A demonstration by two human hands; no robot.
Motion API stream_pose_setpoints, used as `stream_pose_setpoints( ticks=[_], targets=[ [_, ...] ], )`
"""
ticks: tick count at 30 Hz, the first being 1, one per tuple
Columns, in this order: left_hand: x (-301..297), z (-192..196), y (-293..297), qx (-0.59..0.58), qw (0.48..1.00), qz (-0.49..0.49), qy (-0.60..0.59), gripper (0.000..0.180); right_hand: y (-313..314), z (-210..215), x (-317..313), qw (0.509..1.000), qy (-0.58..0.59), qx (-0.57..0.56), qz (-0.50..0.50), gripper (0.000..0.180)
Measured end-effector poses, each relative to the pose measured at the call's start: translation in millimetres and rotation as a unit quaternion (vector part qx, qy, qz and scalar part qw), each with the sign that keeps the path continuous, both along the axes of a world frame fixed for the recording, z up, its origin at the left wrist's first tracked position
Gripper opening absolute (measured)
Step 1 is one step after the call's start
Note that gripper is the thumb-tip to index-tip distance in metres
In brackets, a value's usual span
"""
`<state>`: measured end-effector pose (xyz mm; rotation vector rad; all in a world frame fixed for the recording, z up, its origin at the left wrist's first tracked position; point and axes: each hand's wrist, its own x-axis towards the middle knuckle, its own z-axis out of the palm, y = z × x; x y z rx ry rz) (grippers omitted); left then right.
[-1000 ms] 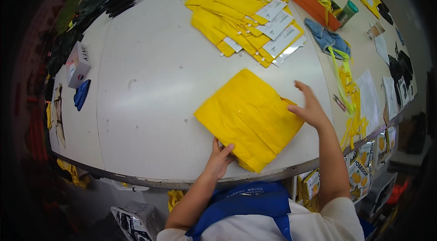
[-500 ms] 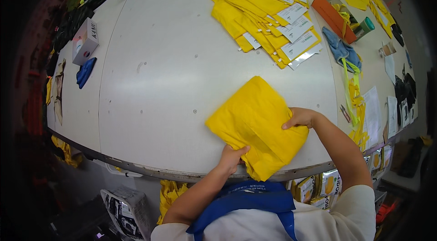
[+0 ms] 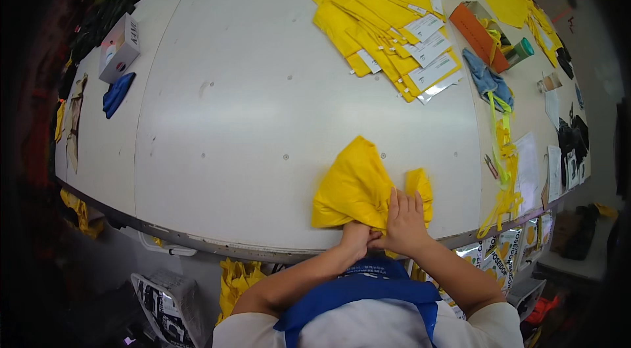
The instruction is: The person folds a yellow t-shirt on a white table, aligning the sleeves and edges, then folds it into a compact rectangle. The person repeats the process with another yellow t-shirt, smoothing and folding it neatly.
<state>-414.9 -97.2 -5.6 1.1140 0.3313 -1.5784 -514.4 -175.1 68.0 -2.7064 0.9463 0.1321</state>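
Note:
A bunched yellow fabric piece (image 3: 355,184) stands at the table's near edge, in front of my body. My left hand (image 3: 357,241) is closed on its lower edge, the fingertips tucked under the cloth. My right hand (image 3: 404,223) grips the right part, with its fingers laid over the folds and its thumb close to my left hand. A flap of the same yellow material sticks up beyond the right fingers. Farther off lies an overlapping stack of folded yellow pieces (image 3: 368,19) with white labels.
On the right are an orange box (image 3: 476,32), a green-capped container (image 3: 519,52), a blue cloth (image 3: 486,78), small snips (image 3: 491,166) and yellow strips (image 3: 506,197). A white box (image 3: 119,49) and a blue item (image 3: 118,95) lie left. Packaged goods (image 3: 503,256) sit below the table edge.
The yellow piece has gone from a flat folded shape to a gathered bunch. My right hand has moved left and nearer, beside my left hand, which shifted slightly right.

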Motion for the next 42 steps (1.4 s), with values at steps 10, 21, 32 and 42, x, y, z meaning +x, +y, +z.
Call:
stream_pose_setpoints(
  ticks=[10, 21, 32, 42],
  targets=[
    [181, -22, -117, -0.070, 0.790, -0.537, -0.288, 0.026, -73, -2, -50, 0.948, 0.028, 0.148, -0.282, 0.088],
    [190, -34, -332, 0.006, 0.937, 0.021, -0.348, 0.030, -92, -12, -69, 0.928, 0.002, 0.199, -0.315, 0.085],
    [153, -32, 32, 0.039, 0.959, -0.044, -0.278, 0.031, -105, -5, -52, 0.663, -0.332, 0.600, -0.300, 0.069],
    [104, 84, 78, -0.291, 0.624, -0.152, -0.710, 0.074, -28, 5, 21, 0.591, -0.369, 0.676, -0.238, 0.067]
  ],
)
